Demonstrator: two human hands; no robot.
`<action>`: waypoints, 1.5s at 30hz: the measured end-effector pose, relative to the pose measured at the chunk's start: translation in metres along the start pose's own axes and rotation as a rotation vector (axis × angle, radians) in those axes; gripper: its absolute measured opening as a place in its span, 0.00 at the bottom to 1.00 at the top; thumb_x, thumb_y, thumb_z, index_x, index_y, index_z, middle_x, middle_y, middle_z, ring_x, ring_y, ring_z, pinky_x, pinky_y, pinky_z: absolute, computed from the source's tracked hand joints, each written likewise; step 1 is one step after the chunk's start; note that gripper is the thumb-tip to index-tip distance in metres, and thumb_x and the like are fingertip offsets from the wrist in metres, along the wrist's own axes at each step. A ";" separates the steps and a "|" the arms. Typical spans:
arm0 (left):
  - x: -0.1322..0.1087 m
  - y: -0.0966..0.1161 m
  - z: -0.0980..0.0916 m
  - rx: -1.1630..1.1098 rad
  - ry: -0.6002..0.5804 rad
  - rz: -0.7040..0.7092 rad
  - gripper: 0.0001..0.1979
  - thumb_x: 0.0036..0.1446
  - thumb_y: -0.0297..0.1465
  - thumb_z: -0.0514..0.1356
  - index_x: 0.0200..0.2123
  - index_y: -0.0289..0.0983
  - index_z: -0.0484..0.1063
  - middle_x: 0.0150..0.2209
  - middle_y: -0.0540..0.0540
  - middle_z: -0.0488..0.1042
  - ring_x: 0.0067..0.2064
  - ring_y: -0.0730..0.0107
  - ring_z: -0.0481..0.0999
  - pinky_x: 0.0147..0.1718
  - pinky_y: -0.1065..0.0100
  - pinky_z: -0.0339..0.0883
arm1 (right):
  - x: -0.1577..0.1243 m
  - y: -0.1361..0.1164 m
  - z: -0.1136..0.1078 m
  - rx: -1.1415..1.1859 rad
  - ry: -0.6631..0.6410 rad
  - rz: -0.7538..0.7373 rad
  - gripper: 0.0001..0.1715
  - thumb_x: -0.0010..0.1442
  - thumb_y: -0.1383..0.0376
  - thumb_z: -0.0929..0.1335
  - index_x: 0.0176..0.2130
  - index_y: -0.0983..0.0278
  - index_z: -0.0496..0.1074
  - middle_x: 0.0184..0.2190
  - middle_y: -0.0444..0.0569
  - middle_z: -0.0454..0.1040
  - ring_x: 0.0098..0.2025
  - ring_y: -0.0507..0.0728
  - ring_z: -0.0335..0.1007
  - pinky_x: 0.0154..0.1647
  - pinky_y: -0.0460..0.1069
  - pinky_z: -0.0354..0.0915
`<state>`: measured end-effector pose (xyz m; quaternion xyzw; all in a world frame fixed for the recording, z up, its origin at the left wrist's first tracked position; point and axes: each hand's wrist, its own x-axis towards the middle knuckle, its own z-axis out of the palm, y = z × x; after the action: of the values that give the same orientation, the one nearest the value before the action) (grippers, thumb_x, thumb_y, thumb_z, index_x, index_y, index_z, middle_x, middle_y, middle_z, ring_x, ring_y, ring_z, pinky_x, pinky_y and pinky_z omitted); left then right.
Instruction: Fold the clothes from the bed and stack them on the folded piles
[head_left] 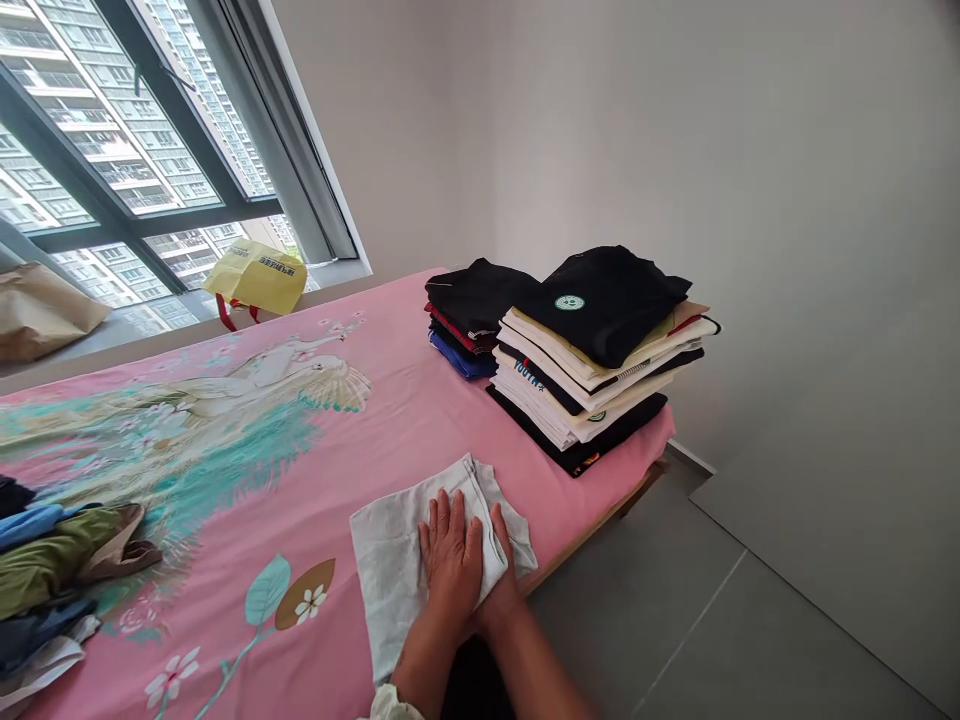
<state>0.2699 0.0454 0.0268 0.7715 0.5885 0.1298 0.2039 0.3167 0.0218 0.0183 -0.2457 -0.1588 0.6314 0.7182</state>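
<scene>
A light grey garment (pixel 390 545), partly folded, lies near the front edge of the bed; its exact kind cannot be told. My left hand (pixel 454 555) rests flat on top of it with the fingers stretched out. My right hand (pixel 504 585) is just beside the left, at the garment's right side. One of its fingers shows stretched out along the cloth, while a folded layer covers the other fingers. Beyond the hands stands a tall stack of folded clothes (pixel 540 395), mostly white and cream, with a black shirt (pixel 607 300) on top.
A smaller folded pile (pixel 480 300) adjoins the stack. Loose clothes (pixel 60 555) are heaped at the left on the pink patterned sheet (pixel 405 400). A yellow bag (pixel 259 275) and a brown paper bag (pixel 45 310) rest by the window. Grey floor (pixel 660 590) borders the bed's right edge.
</scene>
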 end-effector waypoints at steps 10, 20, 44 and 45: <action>-0.003 0.010 0.029 0.247 0.104 0.041 0.30 0.61 0.39 0.46 0.64 0.34 0.52 0.68 0.37 0.43 0.68 0.53 0.38 0.63 0.46 0.31 | -0.031 -0.094 -0.032 -0.054 0.247 -0.309 0.29 0.61 0.45 0.57 0.54 0.55 0.68 0.60 0.47 0.63 0.64 0.55 0.51 0.66 0.58 0.43; 0.025 -0.055 -0.082 0.153 0.022 0.120 0.24 0.59 0.35 0.49 0.58 0.40 0.63 0.62 0.44 0.62 0.65 0.59 0.53 0.61 0.52 0.48 | -0.012 -0.058 0.029 -1.204 -0.090 -0.316 0.25 0.64 0.54 0.57 0.56 0.61 0.65 0.58 0.50 0.65 0.62 0.58 0.55 0.64 0.56 0.50; 0.044 -0.133 -0.121 0.192 -0.093 0.178 0.25 0.51 0.42 0.58 0.52 0.39 0.67 0.50 0.41 0.72 0.55 0.54 0.65 0.58 0.52 0.48 | 0.018 0.005 -0.027 -2.135 -0.154 -0.282 0.32 0.66 0.56 0.52 0.65 0.65 0.52 0.67 0.49 0.46 0.69 0.57 0.32 0.67 0.57 0.25; 0.026 -0.131 -0.119 0.185 -0.030 0.226 0.27 0.53 0.41 0.56 0.55 0.39 0.63 0.54 0.40 0.68 0.57 0.55 0.62 0.59 0.54 0.49 | 0.017 0.005 -0.026 -2.142 -0.152 -0.277 0.32 0.66 0.56 0.52 0.65 0.65 0.52 0.67 0.49 0.46 0.69 0.57 0.32 0.67 0.57 0.25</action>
<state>0.1127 0.1192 0.0694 0.8502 0.5043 0.0857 0.1249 0.3296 0.0353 -0.0076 -0.6856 -0.6985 0.0916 0.1834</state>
